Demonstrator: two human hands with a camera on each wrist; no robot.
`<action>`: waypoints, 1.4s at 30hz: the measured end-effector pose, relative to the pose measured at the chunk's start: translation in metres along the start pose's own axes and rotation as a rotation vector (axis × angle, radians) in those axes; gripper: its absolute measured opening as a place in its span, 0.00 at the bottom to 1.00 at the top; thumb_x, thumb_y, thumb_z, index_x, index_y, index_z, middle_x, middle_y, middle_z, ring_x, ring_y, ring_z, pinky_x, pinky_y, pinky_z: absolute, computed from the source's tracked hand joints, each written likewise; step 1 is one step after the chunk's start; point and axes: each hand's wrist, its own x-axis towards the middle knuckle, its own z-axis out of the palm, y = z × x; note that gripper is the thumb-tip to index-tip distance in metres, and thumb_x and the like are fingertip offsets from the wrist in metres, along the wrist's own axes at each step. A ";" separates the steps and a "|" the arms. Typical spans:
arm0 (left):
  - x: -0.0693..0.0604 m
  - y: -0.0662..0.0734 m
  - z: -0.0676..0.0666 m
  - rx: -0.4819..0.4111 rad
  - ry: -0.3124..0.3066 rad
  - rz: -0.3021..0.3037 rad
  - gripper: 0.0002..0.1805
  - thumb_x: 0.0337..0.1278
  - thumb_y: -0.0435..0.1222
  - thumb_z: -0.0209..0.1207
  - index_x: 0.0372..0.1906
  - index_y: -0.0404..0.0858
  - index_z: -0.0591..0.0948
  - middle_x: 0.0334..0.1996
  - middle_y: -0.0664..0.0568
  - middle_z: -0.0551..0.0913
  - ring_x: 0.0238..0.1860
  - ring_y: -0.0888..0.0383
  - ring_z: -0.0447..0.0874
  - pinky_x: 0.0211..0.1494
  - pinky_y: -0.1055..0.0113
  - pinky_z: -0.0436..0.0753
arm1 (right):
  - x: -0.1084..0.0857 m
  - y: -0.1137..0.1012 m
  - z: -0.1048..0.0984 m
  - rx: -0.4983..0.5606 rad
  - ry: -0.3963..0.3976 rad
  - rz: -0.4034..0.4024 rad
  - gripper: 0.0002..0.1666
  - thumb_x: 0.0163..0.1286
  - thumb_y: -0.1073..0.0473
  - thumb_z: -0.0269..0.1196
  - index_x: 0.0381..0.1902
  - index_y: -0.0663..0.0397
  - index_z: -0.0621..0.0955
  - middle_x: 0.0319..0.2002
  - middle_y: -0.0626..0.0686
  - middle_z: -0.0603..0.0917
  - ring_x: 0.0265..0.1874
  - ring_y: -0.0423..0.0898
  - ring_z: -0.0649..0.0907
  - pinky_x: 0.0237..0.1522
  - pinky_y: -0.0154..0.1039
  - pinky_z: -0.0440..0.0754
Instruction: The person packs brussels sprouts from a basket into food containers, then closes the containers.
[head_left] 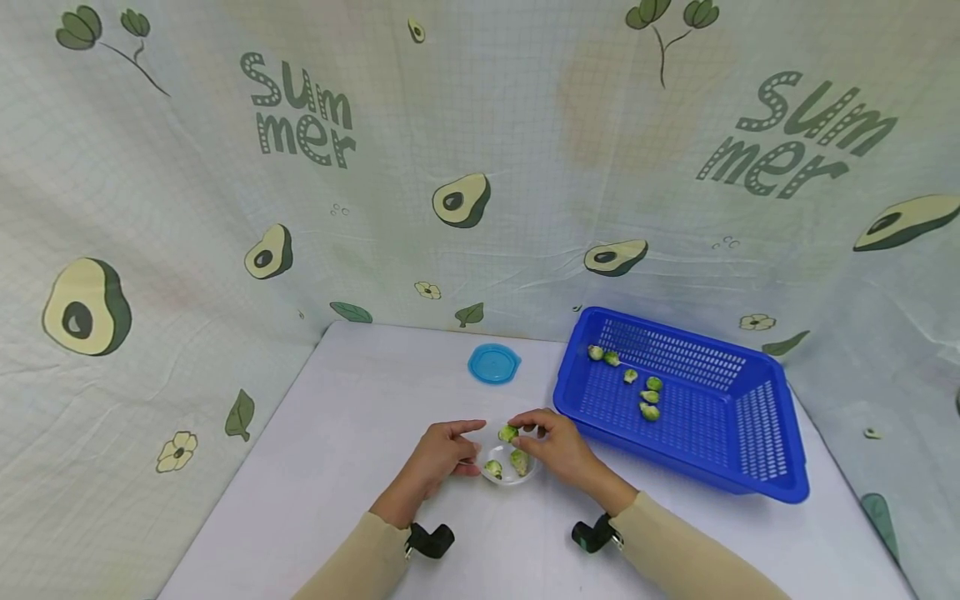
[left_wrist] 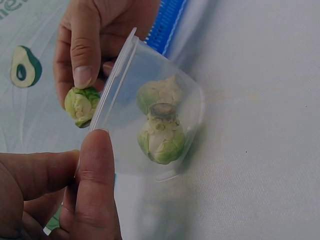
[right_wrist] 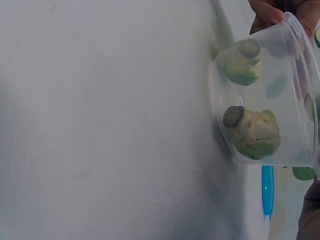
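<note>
A small clear plastic tub (left_wrist: 120, 137) stands on the white table between the hands. My left hand (head_left: 441, 454) pinches the tub's rim at its left side. Between thumb and fingers, my right hand (head_left: 561, 452) holds a Brussels sprout (head_left: 507, 433) at the tub's far rim. Through the clear wall, one Brussels sprout (right_wrist: 256, 135) and another Brussels sprout (right_wrist: 243, 65) show on the tub's bottom. The right wrist view shows the held sprout only partly, at its right edge behind the tub wall.
A blue plastic basket (head_left: 675, 458) stands on the right, with several Brussels sprouts (head_left: 654, 383) lying in its left part. Beyond the tub lies a round blue lid (head_left: 494, 364). A printed cloth (head_left: 525, 267) hangs behind the table (head_left: 300, 467).
</note>
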 end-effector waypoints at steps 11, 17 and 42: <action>0.000 0.000 -0.001 -0.016 -0.010 -0.001 0.28 0.65 0.25 0.61 0.70 0.35 0.80 0.30 0.50 0.78 0.29 0.58 0.78 0.36 0.66 0.92 | 0.000 -0.003 -0.001 -0.013 -0.001 -0.014 0.15 0.68 0.63 0.72 0.53 0.57 0.89 0.47 0.57 0.89 0.46 0.53 0.82 0.46 0.33 0.79; 0.000 0.000 -0.002 -0.018 -0.012 0.001 0.28 0.64 0.24 0.61 0.70 0.35 0.80 0.31 0.49 0.77 0.29 0.58 0.78 0.36 0.66 0.92 | 0.000 -0.002 -0.001 -0.004 0.000 -0.024 0.15 0.69 0.64 0.72 0.53 0.60 0.88 0.48 0.60 0.89 0.47 0.53 0.82 0.47 0.35 0.80; 0.000 -0.001 -0.002 -0.020 -0.008 -0.008 0.29 0.62 0.23 0.59 0.69 0.36 0.81 0.32 0.49 0.78 0.29 0.58 0.78 0.36 0.66 0.93 | -0.004 -0.007 -0.004 0.023 -0.008 -0.002 0.19 0.69 0.61 0.72 0.56 0.59 0.87 0.51 0.61 0.88 0.46 0.48 0.82 0.48 0.36 0.82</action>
